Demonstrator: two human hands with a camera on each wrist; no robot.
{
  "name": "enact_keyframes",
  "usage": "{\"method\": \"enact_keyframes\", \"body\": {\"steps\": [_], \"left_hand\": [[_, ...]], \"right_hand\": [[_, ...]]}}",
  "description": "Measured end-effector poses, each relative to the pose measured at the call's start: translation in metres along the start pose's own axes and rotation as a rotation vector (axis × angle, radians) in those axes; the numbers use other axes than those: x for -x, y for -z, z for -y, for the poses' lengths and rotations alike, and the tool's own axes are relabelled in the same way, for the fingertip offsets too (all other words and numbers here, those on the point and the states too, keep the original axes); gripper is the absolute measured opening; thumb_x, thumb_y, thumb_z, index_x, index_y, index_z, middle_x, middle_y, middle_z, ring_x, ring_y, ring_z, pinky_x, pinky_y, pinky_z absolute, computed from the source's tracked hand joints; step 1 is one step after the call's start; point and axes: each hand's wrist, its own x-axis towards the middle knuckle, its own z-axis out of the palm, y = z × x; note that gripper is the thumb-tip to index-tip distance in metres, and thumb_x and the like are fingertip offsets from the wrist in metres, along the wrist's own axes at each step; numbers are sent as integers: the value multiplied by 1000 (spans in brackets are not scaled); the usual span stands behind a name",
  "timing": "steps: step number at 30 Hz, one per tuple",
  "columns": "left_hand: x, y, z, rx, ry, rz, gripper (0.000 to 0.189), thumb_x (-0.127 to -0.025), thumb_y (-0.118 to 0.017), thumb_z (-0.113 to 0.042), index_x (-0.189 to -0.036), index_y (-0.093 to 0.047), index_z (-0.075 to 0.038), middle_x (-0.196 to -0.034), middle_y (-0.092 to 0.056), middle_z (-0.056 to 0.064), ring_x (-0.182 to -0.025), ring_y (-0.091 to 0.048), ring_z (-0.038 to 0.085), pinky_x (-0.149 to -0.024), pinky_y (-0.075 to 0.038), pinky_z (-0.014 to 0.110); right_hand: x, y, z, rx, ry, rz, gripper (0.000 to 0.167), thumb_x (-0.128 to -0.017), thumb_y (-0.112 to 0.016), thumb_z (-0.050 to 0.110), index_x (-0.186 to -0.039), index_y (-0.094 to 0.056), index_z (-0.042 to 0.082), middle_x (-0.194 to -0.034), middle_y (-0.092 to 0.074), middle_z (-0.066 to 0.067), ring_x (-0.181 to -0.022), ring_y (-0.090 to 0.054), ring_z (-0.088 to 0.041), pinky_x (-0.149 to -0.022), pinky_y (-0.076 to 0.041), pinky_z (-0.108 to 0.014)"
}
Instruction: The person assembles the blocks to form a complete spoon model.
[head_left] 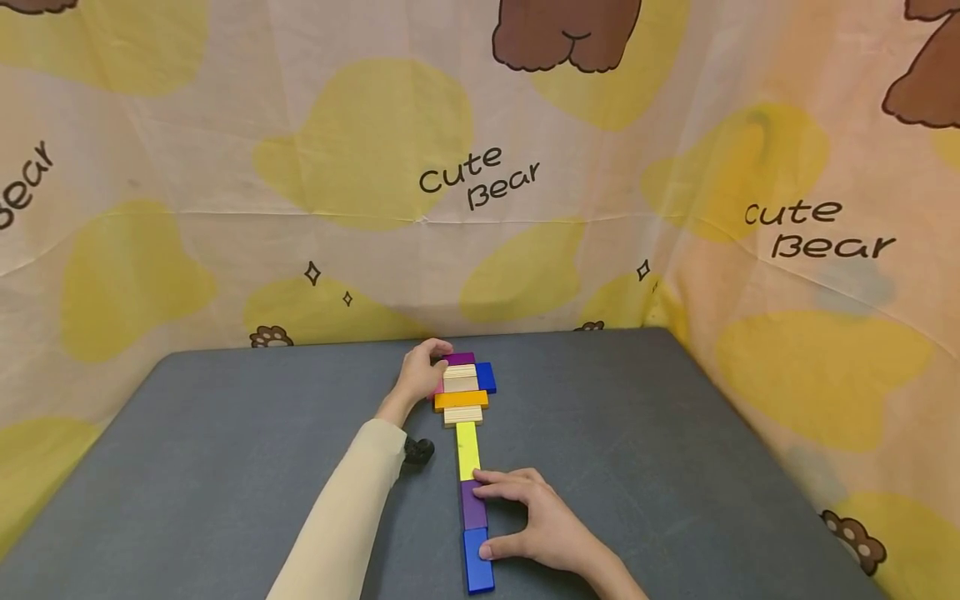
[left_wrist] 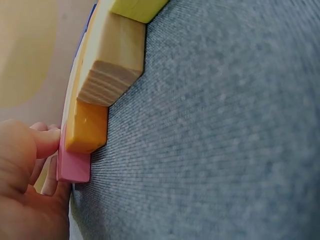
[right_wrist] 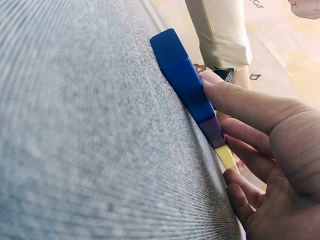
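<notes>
At the far end of a row of blocks, my left hand curls its fingers about the left side. Its thumb and fingers hold the pink block, which is mostly hidden in the head view. A dark purple block lies at the far edge, wooden blocks in the middle and a blue block to the right. My right hand spreads along the near stretch. Its thumb touches the near blue block; its fairly straight fingers touch the purple block near the yellow block.
An orange block lies crosswise, with a wooden block on its near side. The blocks lie on a dark grey table. A printed cloth hangs behind and beside it. A black strap piece shows at my left wrist.
</notes>
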Motion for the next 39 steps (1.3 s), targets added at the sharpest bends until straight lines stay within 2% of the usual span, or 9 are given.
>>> {"method": "enact_keyframes", "body": {"steps": [9, 17, 24, 31, 39], "left_hand": [[3, 4, -1, -2, -12, 0, 27, -99, -55, 0, -125, -61, -3, -123, -61, 12, -118, -50, 29, -107, -33, 45], [7, 9, -3, -5, -11, -10, 29, -98, -60, -5, -127, -60, -4, -126, -61, 10, -120, -48, 30, -106, -34, 47], [10, 17, -8, 24, -82, -17, 29, -95, -64, -4, -124, -61, -4, -123, -63, 12, -120, -52, 33, -101, -40, 44], [19, 23, -15, 40, -126, -16, 29, -93, -68, -5, -121, -63, -4, -120, -64, 15, -116, -54, 33, -98, -43, 45], [34, 35, -17, 15, -118, -44, 29, -91, -71, -8, -119, -64, -6, -116, -65, 9, -113, -56, 28, -96, -45, 43]], "right_hand": [[1, -1, 1, -10, 10, 2, 60, -73, -84, 49, -129, -65, 37, -140, -48, 23, -122, -37, -15, -96, -35, -54], [0, -2, 3, -4, 0, 1, 60, -73, -84, 50, -128, -65, 37, -139, -48, 23, -121, -38, -16, -95, -36, -54], [-1, -2, 2, -13, -15, 0, 60, -73, -84, 50, -128, -66, 36, -139, -49, 23, -120, -38, -17, -94, -38, -53], [-1, -1, 2, -12, -14, 3, 61, -73, -84, 49, -129, -66, 35, -140, -48, 22, -121, -37, -17, -95, -37, -53], [0, -1, 4, 15, -13, 13, 62, -73, -84, 50, -130, -65, 32, -141, -47, 22, -121, -37, -16, -95, -38, -52]]}}
